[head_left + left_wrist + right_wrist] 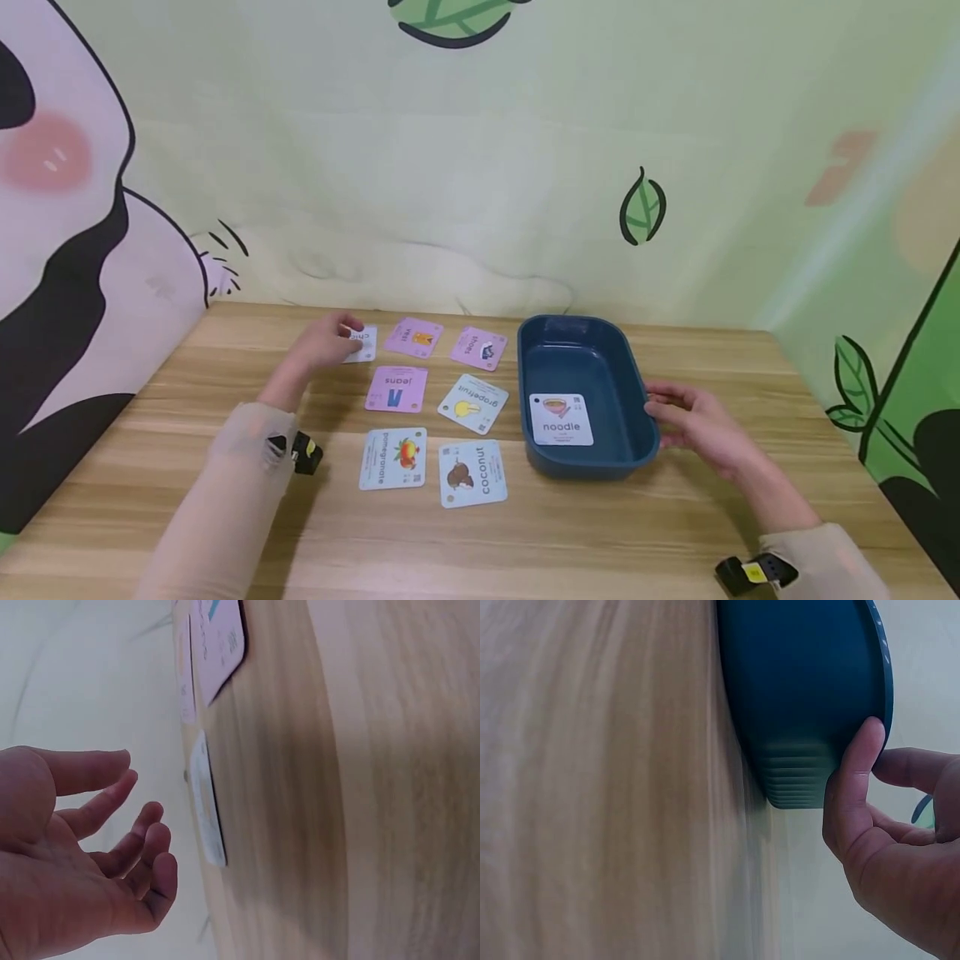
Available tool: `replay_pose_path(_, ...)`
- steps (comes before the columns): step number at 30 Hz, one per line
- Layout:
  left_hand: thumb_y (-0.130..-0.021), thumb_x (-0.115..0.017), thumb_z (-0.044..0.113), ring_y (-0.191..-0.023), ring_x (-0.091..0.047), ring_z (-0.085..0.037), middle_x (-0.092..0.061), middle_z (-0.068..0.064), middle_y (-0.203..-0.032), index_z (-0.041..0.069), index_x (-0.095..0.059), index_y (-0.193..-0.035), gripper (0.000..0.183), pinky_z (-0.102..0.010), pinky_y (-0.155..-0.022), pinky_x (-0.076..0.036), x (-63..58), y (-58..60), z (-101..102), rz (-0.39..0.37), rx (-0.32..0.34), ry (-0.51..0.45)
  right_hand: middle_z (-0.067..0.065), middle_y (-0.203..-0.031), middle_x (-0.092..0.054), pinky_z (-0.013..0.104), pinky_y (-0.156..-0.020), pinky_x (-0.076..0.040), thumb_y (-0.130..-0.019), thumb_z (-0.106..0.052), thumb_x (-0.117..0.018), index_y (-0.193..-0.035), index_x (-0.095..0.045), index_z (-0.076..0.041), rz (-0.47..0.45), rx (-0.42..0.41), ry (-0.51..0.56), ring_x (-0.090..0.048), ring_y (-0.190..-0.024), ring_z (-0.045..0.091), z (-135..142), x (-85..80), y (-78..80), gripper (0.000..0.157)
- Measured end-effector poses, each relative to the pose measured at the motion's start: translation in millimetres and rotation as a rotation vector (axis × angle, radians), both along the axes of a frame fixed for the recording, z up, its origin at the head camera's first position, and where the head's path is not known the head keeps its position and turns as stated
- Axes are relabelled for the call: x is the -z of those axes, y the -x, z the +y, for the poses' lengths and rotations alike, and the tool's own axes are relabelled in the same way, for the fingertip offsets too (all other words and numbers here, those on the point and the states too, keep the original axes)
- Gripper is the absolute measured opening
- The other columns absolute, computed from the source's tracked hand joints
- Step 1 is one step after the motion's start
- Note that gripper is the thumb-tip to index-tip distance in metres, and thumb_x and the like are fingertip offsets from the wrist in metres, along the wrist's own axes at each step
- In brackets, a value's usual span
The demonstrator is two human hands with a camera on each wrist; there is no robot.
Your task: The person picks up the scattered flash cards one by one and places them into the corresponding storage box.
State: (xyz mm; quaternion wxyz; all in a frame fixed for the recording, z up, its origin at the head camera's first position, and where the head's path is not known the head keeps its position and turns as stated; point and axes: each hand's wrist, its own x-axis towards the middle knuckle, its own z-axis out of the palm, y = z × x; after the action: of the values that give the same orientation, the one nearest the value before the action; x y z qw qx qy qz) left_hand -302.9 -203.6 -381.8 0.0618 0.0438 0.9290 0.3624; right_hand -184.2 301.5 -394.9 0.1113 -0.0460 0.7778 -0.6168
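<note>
My left hand (321, 340) hovers over a blue-edged card (367, 346) whose visible letters read "chic". In the left wrist view its fingers (150, 840) are loosely bent, with a gap between them and the card. A dark blue plastic bin (592, 350) stands on the table with a "noodle" card (561, 419) lying in its near end. My right hand (701, 425) holds the bin's right rim, thumb at the edge and fingers against the outer wall. Between the hands lie purple "vest" (414, 337), "shoes" (478, 347) and "jeans" (396, 389) cards.
Nearer on the wooden table (420, 550) lie blue "grapefruit" (473, 404), "pomegranate" (392, 458) and "coconut" (472, 473) cards, left of the bin. A printed cloth backdrop (450, 167) rises behind the table's far edge.
</note>
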Motion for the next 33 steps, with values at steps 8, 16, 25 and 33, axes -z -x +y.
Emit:
replay_pose_path(8, -0.089, -0.055, 0.006, -0.122, -0.039, -0.047, -0.039, -0.034, -0.134, -0.006, -0.044, -0.132, 0.046, -0.056, -0.100, -0.033, 8.4, 4.9, -10, -0.052, -0.035, 0.029, 0.027, -0.121, -0.046, 0.033, -0.065, -0.054, -0.097, -0.013, -0.056, -0.137, -0.034, 0.014, -0.008, 0.009, 0.000, -0.059, -0.085, 0.015, 0, -0.2, -2.8, 0.053)
replay_pose_path(16, -0.087, -0.054, 0.003, -0.122, -0.038, -0.048, -0.037, -0.037, -0.135, -0.010, -0.042, -0.132, 0.048, -0.056, -0.102, -0.031, 12.3, 8.2, -18, -0.069, -0.045, 0.061, 0.026, -0.120, -0.047, 0.033, -0.066, -0.055, -0.097, -0.014, -0.057, -0.137, -0.034, 0.014, -0.014, 0.009, -0.002, -0.060, -0.085, 0.016, -1, 1.3, -3.2, 0.054)
replay_pose_path(25, -0.086, -0.049, 0.000, -0.123, -0.036, -0.048, -0.033, -0.037, -0.137, -0.009, -0.037, -0.137, 0.053, -0.056, -0.102, -0.030, 14.5, 13.2, -25, -0.085, -0.065, 0.052, 0.026, -0.120, -0.047, 0.034, -0.066, -0.055, -0.097, -0.014, -0.056, -0.137, -0.035, 0.013, -0.017, 0.010, 0.005, -0.060, -0.085, 0.017, -3, 3.4, -1.4, 0.052)
replay_pose_path(33, -0.089, -0.053, 0.008, -0.126, -0.029, -0.049, -0.020, -0.040, -0.143, -0.006, -0.031, -0.144, 0.060, -0.058, -0.103, -0.026, 16.4, 22.3, -31, -0.119, -0.080, 0.117, 0.025, -0.119, -0.048, 0.034, -0.066, -0.054, -0.097, -0.015, -0.056, -0.137, -0.035, 0.013, -0.011, 0.008, -0.009, -0.059, -0.086, 0.016, -2, -0.8, -0.4, 0.053)
